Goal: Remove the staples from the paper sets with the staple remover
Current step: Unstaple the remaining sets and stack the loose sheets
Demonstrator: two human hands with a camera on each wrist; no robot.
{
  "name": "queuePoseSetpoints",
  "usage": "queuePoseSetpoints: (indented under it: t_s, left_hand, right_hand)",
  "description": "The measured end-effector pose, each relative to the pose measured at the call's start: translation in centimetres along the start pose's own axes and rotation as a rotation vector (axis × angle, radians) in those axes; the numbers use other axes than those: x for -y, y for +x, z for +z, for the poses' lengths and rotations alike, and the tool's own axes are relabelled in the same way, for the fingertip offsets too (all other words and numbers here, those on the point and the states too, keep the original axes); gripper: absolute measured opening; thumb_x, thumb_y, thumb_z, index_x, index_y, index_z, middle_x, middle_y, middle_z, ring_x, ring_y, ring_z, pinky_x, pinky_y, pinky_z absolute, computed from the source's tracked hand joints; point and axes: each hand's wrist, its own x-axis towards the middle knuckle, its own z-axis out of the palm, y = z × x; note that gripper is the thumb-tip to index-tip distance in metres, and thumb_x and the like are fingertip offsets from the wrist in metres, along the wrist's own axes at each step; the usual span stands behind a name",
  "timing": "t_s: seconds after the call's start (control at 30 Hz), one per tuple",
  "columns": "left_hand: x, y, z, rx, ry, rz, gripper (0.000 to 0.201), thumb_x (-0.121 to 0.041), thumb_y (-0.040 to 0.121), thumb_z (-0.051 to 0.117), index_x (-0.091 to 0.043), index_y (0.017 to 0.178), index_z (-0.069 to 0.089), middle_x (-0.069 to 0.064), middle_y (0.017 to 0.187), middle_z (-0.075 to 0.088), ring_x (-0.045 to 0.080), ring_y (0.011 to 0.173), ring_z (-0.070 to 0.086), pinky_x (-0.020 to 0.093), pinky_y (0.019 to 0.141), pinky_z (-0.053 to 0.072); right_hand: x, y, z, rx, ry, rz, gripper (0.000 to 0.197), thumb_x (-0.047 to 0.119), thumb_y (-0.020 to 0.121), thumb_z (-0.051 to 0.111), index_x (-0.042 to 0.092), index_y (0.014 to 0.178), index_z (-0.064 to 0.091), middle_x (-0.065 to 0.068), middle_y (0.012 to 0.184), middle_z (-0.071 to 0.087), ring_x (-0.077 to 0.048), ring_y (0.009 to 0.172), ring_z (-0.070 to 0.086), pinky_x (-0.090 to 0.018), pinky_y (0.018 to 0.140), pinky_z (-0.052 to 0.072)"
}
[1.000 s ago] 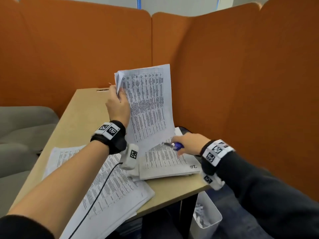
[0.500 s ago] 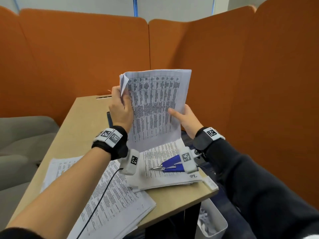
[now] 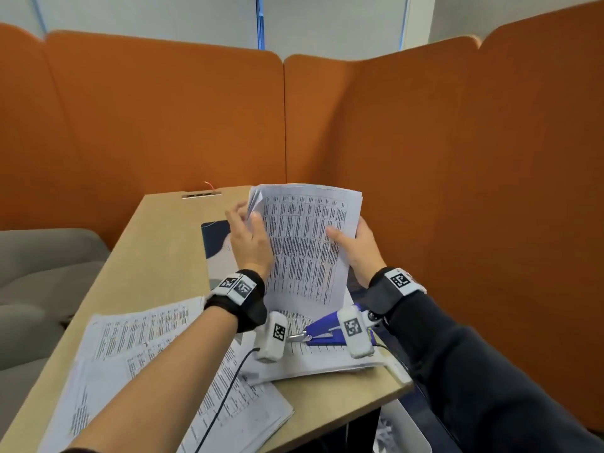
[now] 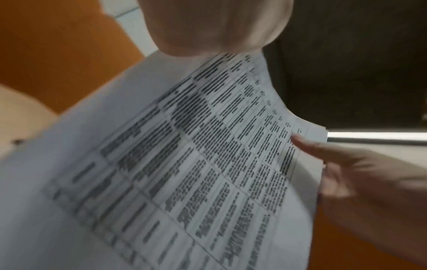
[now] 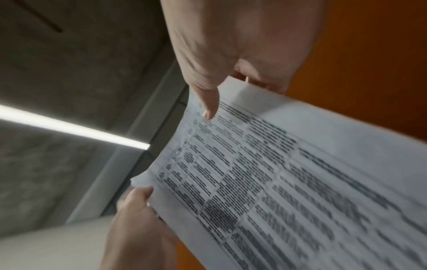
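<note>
Both hands are on one paper set (image 3: 307,246), held up off the desk. The right hand (image 3: 358,253) grips its right edge, thumb across the printed face and fingers curled behind. The left hand (image 3: 250,241) is at the upper left corner, thumb on the front sheet, fingers loosely spread behind where the pages fan apart; whether a staple is there I cannot make out. Neither hand has the blue staple remover (image 3: 322,331); it lies below the raised set, on a stack of papers (image 3: 327,358) near the desk's (image 3: 157,256) front edge. More loose sheets (image 3: 147,354) sprawl to the left. I'd guess some sets are finished, but this one looks only under inspection, the tool not yet picked up.
</note>
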Motion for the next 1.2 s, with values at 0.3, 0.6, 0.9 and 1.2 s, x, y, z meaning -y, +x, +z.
queuePoseSetpoints:
  t_s: [0.3, 0.6, 0.9, 1.2]
  left_hand:
    - [-0.2, 2.8, -1.3, 0.088, 0.211, 0.418, 0.041, 0.013, 0.089, 0.035, -0.001, 0.122, 0.054, 0.017, 0.109, 0.053, -0.009, 0.090, 0.040, -0.003, 0.085, 0.031]
    - [-0.1, 3.9, -2.1, 0.092, 0.113, 0.276, 0.021, -0.013, 0.103, 0.035, -0.006, 0.117, 0.048, 0.001, 0.096, 0.054, 0.012, 0.084, 0.049, 0.012, 0.072, 0.035]
    - [-2.3, 3.3, -0.6, 0.072, 0.036, 0.070, 0.018, -0.020, 0.105, 0.028, -0.014, 0.094, 0.041, -0.006, 0.071, 0.041, 0.007, 0.061, 0.038, 0.024, 0.056, 0.031]
    - [0.2, -0.2, 0.3, 0.129, 0.087, -0.063, 0.029, -0.015, 0.105, 0.028, -0.012, 0.076, 0.032, -0.003, 0.064, 0.029, 0.010, 0.056, 0.026, 0.022, 0.050, 0.025]
  right_hand:
    - [5.1, 2.4, -0.4, 0.066, -0.692, -0.612, 0.036, 0.007, 0.098, 0.053, 0.016, 0.132, 0.060, 0.002, 0.117, 0.066, -0.003, 0.107, 0.058, -0.020, 0.098, 0.046]
    - [5.3, 2.6, -1.1, 0.037, -0.451, -0.352, 0.036, 0.019, 0.094, 0.063, 0.021, 0.129, 0.061, 0.010, 0.099, 0.069, 0.004, 0.082, 0.062, -0.012, 0.078, 0.049]
    - [4.4, 1.6, 0.2, 0.132, -0.080, -0.044, 0.024, 0.017, 0.098, 0.056, 0.008, 0.119, 0.063, -0.006, 0.111, 0.072, -0.019, 0.098, 0.071, -0.032, 0.083, 0.058]
    - [1.3, 0.8, -1.7, 0.217, -0.256, 0.052, 0.041, 0.023, 0.091, 0.066, 0.014, 0.130, 0.059, 0.000, 0.125, 0.066, -0.014, 0.117, 0.061, -0.048, 0.108, 0.042]
